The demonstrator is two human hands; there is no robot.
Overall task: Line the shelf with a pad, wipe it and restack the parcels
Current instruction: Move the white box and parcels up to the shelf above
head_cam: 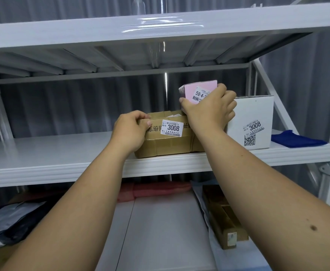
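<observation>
Left hand (pixel 130 132): fingers curled over top left edge of brown parcel (pixel 168 137), likely steadying it.
Brown parcel: at front edge of shelf (pixel 52 151), right of middle.
Right hand (pixel 209 110): fingers wrapped round pink parcel (pixel 196 92), thumb on left face, others over right edge.
Pink parcel: atop brown parcel's rear right corner, probably being stacked.
White parcel (pixel 252 122): just right, beside blue cloth (pixel 295 140) at shelf's right end.

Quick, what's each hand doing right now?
Left hand: closed on the left end of the brown cardboard box.
Right hand: closed around the pink box, on top of the brown one.
</observation>
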